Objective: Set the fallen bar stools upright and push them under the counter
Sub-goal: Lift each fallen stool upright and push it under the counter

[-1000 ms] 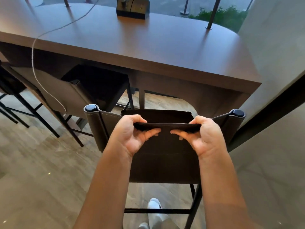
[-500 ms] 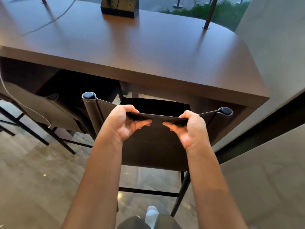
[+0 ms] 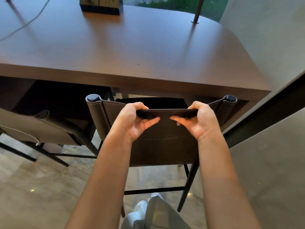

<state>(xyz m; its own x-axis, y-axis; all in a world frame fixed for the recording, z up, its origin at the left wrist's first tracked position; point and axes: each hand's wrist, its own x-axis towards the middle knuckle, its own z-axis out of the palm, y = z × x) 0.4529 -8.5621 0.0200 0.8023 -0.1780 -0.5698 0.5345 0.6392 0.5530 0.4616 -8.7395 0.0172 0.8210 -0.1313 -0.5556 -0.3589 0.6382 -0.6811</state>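
Note:
A dark leather bar stool [image 3: 163, 146] stands upright on black metal legs, directly in front of me. Its seat reaches under the front edge of the brown wooden counter [image 3: 132, 52]. My left hand [image 3: 133, 119] grips the top edge of the stool's backrest, fingers curled over it. Just to the right on the same edge, my right hand [image 3: 201, 119] holds it the same way. A second stool [image 3: 41, 128] of the same kind stands upright to the left, tucked under the counter.
A grey wall [image 3: 270, 113] with a dark recessed strip runs close along the stool's right side. A dark wooden box [image 3: 100, 5] and a thin cable [image 3: 24, 25] lie on the counter's far part. A metal post [image 3: 197, 12] rises at its back right. My white shoe [image 3: 140, 210] is below.
The stool has moved forward toward the counter with both hands on its backrest; its seat now sits further under the counter edge. I have stepped closer too.

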